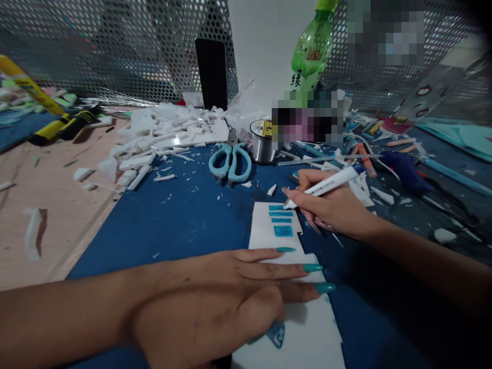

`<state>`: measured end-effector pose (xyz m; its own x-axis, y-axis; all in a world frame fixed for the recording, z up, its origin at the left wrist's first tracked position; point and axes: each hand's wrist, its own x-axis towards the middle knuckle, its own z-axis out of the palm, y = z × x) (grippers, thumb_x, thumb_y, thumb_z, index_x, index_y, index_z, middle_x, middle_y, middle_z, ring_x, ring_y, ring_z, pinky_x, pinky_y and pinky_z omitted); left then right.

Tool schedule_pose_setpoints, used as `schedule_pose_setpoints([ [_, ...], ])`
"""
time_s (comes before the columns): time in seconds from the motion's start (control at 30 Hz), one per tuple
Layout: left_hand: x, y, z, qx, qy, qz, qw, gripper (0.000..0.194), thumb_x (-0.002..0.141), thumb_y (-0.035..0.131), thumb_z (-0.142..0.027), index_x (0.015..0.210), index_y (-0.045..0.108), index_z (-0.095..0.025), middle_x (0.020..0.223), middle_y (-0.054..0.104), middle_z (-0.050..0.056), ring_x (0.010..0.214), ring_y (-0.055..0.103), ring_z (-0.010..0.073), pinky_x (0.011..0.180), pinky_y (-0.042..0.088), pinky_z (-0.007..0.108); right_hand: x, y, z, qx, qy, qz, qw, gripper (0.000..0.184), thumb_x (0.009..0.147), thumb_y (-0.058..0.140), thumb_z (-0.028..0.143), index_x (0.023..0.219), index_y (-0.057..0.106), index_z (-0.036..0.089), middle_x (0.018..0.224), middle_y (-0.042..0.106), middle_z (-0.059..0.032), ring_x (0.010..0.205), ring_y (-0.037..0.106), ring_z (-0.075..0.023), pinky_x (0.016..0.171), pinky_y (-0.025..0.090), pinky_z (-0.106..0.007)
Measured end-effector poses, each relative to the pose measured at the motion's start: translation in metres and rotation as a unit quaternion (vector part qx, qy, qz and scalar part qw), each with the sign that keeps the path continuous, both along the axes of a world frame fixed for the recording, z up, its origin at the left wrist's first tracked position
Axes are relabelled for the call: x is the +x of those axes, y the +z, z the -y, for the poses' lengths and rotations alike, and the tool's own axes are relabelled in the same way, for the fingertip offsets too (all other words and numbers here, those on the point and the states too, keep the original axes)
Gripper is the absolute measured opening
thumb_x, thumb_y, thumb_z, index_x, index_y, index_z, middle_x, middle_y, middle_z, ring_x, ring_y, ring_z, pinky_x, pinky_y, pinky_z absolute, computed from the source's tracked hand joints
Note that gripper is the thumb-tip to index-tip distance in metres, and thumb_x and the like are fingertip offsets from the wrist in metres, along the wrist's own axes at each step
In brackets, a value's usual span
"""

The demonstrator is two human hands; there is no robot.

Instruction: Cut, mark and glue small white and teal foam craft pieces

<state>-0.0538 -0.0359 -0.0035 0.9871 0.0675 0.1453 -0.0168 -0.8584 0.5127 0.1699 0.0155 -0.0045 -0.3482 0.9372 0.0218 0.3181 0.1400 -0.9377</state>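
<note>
A white foam board (307,328) with stepped edges lies on a blue mat (126,241). Blue bars and a blue block (283,231) are coloured on its far end, and a blue mark shows near my left thumb. My left hand (230,297) rests across the board with its fingers stretched out and pressing it down. In my right hand (330,202) is a white acrylic marker (326,185), held in a pinch. Its tip touches the board at the farthest blue bar.
Beyond the board lie light-blue scissors (230,164) and a wire spool (263,143). White foam scraps (172,128) cover the back left. A green bottle (311,56) and a black phone-like slab (212,74) stand behind. Yellow-black pliers (65,125) and a dark-blue tool (407,171) flank the mat.
</note>
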Motion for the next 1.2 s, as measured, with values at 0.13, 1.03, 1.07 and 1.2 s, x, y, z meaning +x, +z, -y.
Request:
schedule_pose_setpoints([
  [0.13,0.0021,0.0043,0.0008,0.015,0.01,-0.028,0.999,0.073,0.085,0.047,-0.042,0.138,0.013,-0.005,0.147,0.023,0.007,0.138,0.005,0.0167,0.115,0.007,0.029,0.0009,-0.0001,0.0006,0.003,-0.01,-0.001,1.0,0.033,0.081,0.059,0.027,0.059,0.035,0.02,0.037,0.044,0.0086,0.026,0.037,-0.0038,0.026,0.025,-0.014],
  [1.03,0.003,0.0017,0.0008,-0.034,0.007,-0.025,0.999,0.068,0.085,0.045,-0.041,0.137,0.016,-0.008,0.145,0.029,0.01,0.138,0.01,0.0182,0.114,0.01,0.031,-0.0038,-0.0007,0.0018,-0.012,0.051,-0.048,0.997,0.031,0.081,0.06,0.036,0.064,0.039,0.02,0.04,0.047,0.0084,0.03,0.042,-0.0051,0.029,0.032,-0.015],
  [1.07,0.0031,0.002,0.0005,-0.032,0.007,-0.025,0.999,0.067,0.085,0.045,-0.041,0.137,0.017,-0.008,0.145,0.029,0.01,0.138,0.01,0.0183,0.114,0.01,0.031,-0.0038,-0.0006,0.0018,-0.011,0.048,-0.043,0.998,0.031,0.081,0.06,0.036,0.064,0.039,0.02,0.04,0.047,0.0084,0.03,0.042,-0.0051,0.029,0.031,-0.015],
  [1.2,0.0029,0.0027,0.0003,-0.019,0.008,-0.029,0.999,0.066,0.085,0.045,-0.042,0.136,0.02,-0.007,0.145,0.028,0.011,0.138,0.01,0.0186,0.114,0.009,0.032,-0.0035,-0.0006,0.0018,-0.01,0.045,-0.032,0.998,0.032,0.082,0.059,0.034,0.063,0.037,0.02,0.04,0.047,0.0085,0.029,0.04,-0.005,0.029,0.031,-0.015],
])
